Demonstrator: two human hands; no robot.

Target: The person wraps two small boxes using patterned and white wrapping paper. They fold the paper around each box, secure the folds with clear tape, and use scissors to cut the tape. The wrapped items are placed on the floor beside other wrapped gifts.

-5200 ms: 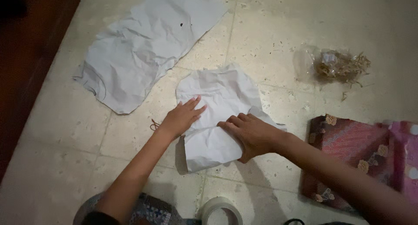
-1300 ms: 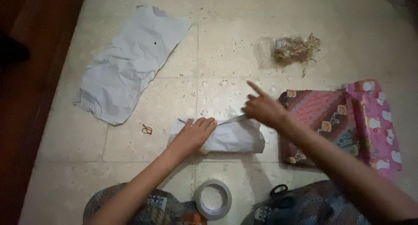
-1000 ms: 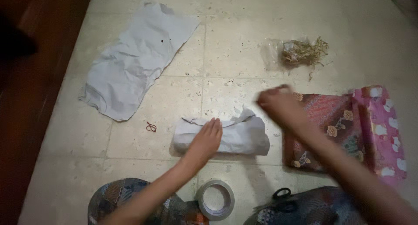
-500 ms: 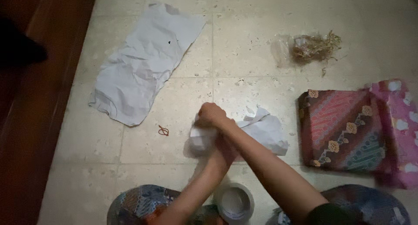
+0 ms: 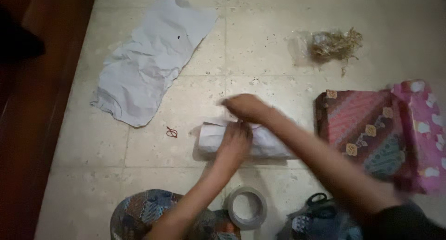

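A crumpled white paper bundle [image 5: 211,138] lies rolled up on the tiled floor. My left hand [image 5: 234,140] presses down on its middle, fingers curled over the roll. My right hand [image 5: 244,107] reaches across from the right and rests at the bundle's far edge, blurred by motion; I cannot tell if it pinches the paper. A small red rubber band [image 5: 172,132] lies just left of the bundle.
A large crumpled white paper sheet [image 5: 148,59] lies at the upper left. A clear bag of dried straw [image 5: 332,42] sits upper right. Patterned wrapped parcels [image 5: 367,128] lie at right. A tape roll [image 5: 246,207] and black-handled scissors [image 5: 316,200] lie near my knees. Dark wood [image 5: 28,105] borders the left.
The spread paper has been folded and rolled into a narrow bundle. My right hand swung from the right over to the bundle's far edge; my left hand stays pressed on it.
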